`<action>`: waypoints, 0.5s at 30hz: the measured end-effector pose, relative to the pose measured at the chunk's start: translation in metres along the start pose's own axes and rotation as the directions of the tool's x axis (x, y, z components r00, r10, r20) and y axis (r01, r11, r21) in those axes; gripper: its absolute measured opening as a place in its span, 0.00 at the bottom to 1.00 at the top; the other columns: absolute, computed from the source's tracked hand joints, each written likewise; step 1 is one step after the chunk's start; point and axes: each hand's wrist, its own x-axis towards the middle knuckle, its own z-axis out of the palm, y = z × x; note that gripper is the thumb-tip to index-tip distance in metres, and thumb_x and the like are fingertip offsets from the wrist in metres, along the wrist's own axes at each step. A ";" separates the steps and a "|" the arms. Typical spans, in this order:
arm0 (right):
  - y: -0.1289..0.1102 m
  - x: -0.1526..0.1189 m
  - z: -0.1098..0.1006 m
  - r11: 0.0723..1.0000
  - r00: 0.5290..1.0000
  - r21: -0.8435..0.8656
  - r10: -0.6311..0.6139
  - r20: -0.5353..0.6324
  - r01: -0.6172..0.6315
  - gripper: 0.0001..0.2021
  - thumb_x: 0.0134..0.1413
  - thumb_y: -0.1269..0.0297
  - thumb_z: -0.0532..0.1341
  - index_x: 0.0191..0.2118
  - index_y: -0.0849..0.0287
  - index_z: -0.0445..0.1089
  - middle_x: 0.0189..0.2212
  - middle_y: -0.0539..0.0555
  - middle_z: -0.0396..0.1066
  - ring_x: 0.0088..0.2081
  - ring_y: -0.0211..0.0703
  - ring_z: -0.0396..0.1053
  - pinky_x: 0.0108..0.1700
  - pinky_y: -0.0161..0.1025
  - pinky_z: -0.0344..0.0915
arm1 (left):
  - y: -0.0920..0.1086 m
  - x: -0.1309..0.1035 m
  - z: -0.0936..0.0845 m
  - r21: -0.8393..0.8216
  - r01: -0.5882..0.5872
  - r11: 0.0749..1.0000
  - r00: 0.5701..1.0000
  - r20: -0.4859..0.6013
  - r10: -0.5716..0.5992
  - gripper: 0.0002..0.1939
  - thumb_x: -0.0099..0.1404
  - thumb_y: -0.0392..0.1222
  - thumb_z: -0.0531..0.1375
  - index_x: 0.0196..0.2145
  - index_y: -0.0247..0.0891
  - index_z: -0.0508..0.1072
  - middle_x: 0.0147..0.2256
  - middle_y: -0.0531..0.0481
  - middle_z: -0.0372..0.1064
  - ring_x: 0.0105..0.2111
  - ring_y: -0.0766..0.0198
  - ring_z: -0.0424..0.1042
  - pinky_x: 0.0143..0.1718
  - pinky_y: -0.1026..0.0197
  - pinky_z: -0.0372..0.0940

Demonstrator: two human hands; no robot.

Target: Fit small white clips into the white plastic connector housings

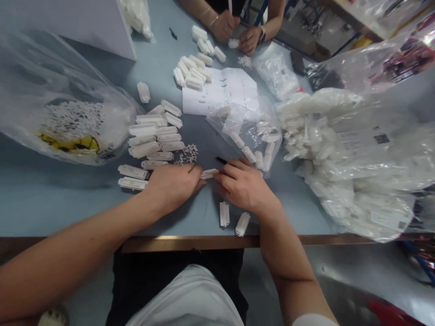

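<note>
A white piece (208, 174) runs lengthwise, left hand (175, 184) to right hand (244, 184).

Dim, diffuse light covers the desk (78, 199); glare brightens its front edge (170, 243); bags (360, 136) on its right look blurred.

Left hand (175, 184), right hand (243, 183) close together, backs upward, forearms (98, 231) converging

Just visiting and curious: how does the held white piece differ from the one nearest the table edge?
The held piece is between left hand and right hand; the loose piece lies untouched on the table. The held piece runs nearly sideways; the loose piece points roughly front-to-back. Both are white and elongated.
</note>
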 end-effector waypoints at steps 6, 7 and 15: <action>0.007 -0.005 0.002 0.999 0.996 0.010 0.053 -0.078 -0.052 0.12 0.59 0.71 0.60 0.47 0.56 0.76 0.36 0.54 0.77 0.40 0.48 0.69 0.44 0.47 0.60 | 0.000 0.001 0.001 0.028 0.001 1.000 1.000 0.004 -0.001 0.18 0.73 0.52 0.53 0.44 0.37 0.77 0.32 0.40 0.76 0.30 0.51 0.74 0.26 0.58 0.52; 0.007 -0.005 0.002 0.999 0.998 -0.002 0.039 -0.058 -0.039 0.12 0.60 0.71 0.60 0.48 0.56 0.76 0.36 0.54 0.77 0.40 0.48 0.69 0.44 0.47 0.60 | 0.000 0.000 0.001 0.041 -0.004 0.999 1.000 0.007 0.003 0.19 0.74 0.52 0.52 0.43 0.37 0.77 0.32 0.41 0.76 0.30 0.51 0.74 0.26 0.58 0.53; 0.006 -0.003 0.003 0.995 0.995 0.055 0.083 -0.055 -0.080 0.11 0.60 0.71 0.61 0.46 0.56 0.77 0.37 0.54 0.78 0.40 0.48 0.70 0.43 0.46 0.61 | -0.006 0.005 -0.014 -0.323 0.174 0.930 0.984 0.022 -0.177 0.23 0.65 0.55 0.61 0.52 0.39 0.74 0.37 0.45 0.76 0.37 0.52 0.75 0.34 0.59 0.61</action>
